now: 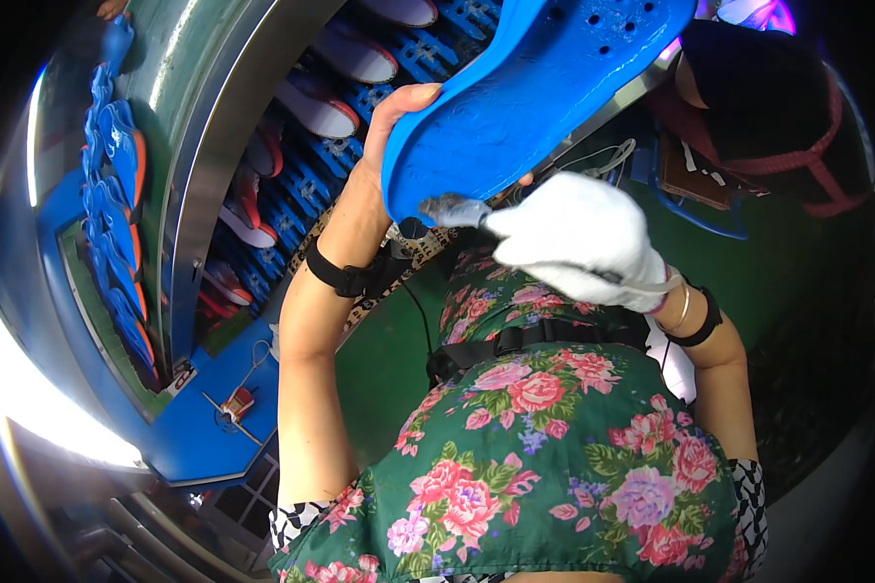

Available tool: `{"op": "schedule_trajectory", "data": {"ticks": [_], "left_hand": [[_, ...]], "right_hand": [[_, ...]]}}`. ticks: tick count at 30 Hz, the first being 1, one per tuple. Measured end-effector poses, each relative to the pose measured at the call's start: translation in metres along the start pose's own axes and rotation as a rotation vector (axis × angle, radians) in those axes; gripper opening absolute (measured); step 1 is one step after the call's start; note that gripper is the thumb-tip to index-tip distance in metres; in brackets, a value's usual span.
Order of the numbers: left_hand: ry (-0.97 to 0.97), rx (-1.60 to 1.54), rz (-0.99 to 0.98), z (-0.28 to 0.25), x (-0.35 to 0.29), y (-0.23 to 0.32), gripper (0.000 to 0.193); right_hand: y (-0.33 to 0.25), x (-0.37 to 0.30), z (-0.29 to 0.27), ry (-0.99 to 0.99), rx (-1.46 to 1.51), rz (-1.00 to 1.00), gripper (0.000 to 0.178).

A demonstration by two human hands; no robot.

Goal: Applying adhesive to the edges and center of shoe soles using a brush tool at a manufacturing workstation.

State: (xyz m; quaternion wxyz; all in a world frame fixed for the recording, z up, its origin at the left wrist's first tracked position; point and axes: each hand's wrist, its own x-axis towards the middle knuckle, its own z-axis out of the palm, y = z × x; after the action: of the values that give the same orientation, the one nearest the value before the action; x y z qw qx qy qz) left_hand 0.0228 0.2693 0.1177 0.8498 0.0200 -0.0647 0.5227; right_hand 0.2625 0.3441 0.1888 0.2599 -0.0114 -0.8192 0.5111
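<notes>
A large blue shoe sole point(515, 117), hollow with a raised rim and small holes toward its far end, is held up at the top centre. My bare left hand point(399, 121) grips its left edge, thumb over the rim; the other fingers are hidden behind it. My right hand point(583, 238), in a white glove, is closed around a small brush point(452, 211). The dark bristles are at the near end of the sole, by its rim. Wet, shiny patches show on the sole's inner surface.
Left of my left arm, white-and-red shoe parts point(316, 109) sit among blue holders behind a curved metal edge point(190, 185). Farther left stands a row of blue-and-orange shoe parts point(122, 214). A blue surface point(190, 442) lies below. Another person point(749, 97) is at the upper right.
</notes>
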Motion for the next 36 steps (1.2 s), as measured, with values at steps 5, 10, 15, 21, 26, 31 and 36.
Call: {"op": "schedule_trajectory", "data": {"ticks": [5,10,15,21,26,31,36], "left_hand": [[0.293,0.2,0.079,-0.008,-0.011,0.002,0.077],[0.269,0.147,0.105,-0.023,-0.012,0.006,0.076],[0.337,0.201,0.199,-0.032,-0.019,-0.005,0.11],[0.222,0.029,0.186,-0.023,-0.015,-0.04,0.102],[0.297,0.02,0.167,-0.022,-0.013,-0.048,0.105],[0.337,0.092,0.326,-0.03,-0.039,-0.042,0.109],[0.184,0.32,0.529,0.016,-0.06,-0.058,0.123]], "right_hand": [[0.006,-0.002,0.01,-0.011,0.203,0.078,0.02],[-0.001,0.0,0.029,0.055,0.199,0.188,0.013],[0.002,-0.006,0.021,0.267,0.508,0.489,0.01],[0.02,0.039,-0.05,0.256,-0.229,0.1,0.015],[0.03,0.062,-0.078,0.247,-0.841,-0.346,0.023],[0.0,0.036,-0.009,0.054,-0.407,-0.235,0.026],[-0.012,0.019,-0.006,0.102,0.341,0.113,0.009]]}}
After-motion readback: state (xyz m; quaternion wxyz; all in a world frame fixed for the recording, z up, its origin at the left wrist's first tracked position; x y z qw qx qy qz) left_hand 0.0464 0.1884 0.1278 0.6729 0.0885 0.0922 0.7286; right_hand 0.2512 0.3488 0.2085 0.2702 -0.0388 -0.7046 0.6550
